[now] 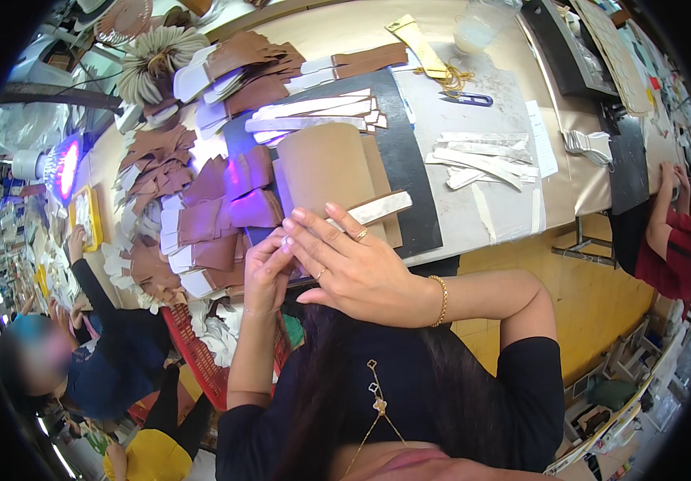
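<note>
My right hand (361, 268) lies stretched over the near edge of a tan board (321, 164), its fingers long and nearly flat. Its fingertips meet my left hand (264, 272), whose fingers are curled in a pinch; what they pinch is hidden. From under my right fingers a white-faced strip with a brown edge (381, 208) sticks out to the right, across the board. Beneath the board is a black mat (422, 212). Folded brown leather pieces (253, 208) lie just left of it, and a stack of white strips (317, 116) lies beyond it.
More brown and white leather pieces (237, 64) pile up at the far left, near a purple-lit lamp (65, 168). On a grey sheet (506, 208) at right lie loose white strips (490, 156) and thread snips (467, 99). A red basket (189, 353) stands at lower left; co-workers sit on both sides.
</note>
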Demonstrator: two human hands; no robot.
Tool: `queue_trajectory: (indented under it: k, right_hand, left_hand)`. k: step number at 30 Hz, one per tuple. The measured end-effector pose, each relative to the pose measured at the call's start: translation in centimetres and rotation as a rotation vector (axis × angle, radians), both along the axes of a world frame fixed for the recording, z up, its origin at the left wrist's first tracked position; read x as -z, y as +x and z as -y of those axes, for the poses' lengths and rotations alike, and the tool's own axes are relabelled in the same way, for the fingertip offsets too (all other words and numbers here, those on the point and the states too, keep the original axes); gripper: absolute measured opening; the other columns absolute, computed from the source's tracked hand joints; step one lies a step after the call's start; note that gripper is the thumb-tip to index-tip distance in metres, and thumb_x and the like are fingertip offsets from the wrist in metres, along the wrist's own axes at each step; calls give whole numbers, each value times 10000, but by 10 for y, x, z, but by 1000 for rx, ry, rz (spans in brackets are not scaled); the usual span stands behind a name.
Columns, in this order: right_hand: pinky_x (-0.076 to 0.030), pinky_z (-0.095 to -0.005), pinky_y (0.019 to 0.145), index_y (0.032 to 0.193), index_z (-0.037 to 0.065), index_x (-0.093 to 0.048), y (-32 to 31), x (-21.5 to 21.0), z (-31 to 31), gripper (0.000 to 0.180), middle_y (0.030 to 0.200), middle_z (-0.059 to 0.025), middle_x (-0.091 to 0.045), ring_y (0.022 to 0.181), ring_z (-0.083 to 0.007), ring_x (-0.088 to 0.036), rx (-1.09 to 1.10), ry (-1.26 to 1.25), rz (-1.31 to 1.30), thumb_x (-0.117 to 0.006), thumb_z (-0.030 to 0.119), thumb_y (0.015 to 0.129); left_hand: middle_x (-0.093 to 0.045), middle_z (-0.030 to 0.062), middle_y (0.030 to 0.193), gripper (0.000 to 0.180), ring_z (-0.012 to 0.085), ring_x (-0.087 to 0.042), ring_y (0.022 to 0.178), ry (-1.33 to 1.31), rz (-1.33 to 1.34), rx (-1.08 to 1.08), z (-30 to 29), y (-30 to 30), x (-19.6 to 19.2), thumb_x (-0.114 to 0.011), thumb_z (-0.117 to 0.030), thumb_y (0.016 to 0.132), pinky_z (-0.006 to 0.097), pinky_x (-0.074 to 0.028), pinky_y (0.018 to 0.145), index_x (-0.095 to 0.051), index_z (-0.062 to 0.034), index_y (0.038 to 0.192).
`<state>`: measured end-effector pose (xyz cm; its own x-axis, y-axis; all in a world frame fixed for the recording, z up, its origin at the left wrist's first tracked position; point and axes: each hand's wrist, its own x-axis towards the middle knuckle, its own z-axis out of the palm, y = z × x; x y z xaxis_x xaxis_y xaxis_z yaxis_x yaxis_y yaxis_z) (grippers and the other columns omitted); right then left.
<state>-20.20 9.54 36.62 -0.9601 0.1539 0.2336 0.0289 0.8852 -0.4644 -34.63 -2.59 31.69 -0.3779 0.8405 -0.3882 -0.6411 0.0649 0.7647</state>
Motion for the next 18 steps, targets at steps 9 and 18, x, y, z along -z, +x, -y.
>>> queue_trajectory:
  k: [9, 18]
  right_hand:
    - [-169, -420, 1111, 1410, 5, -279, 33, 46, -4, 742, 1479, -202, -217, 1378, -341, -206, 231, -528, -241, -509, 469, 879]
    - [-225, -317, 1085, 1446, -13, -35, 51, 77, -7, 815, 1489, -191, -206, 1369, -317, -238, 388, -1112, -280, -286, 570, 935]
  left_hand:
    - [-517, 74, 777, 160, 177, -574, 659, 38, 58, 59, -1, -5, 21, -578, -94, 873, 289, -517, 594, -611, 55, 827]
    - [-516, 83, 778, 194, 189, -582, 636, -21, 30, 86, -3, -8, 17, -609, -128, 856, 298, -525, 587, -601, 61, 816]
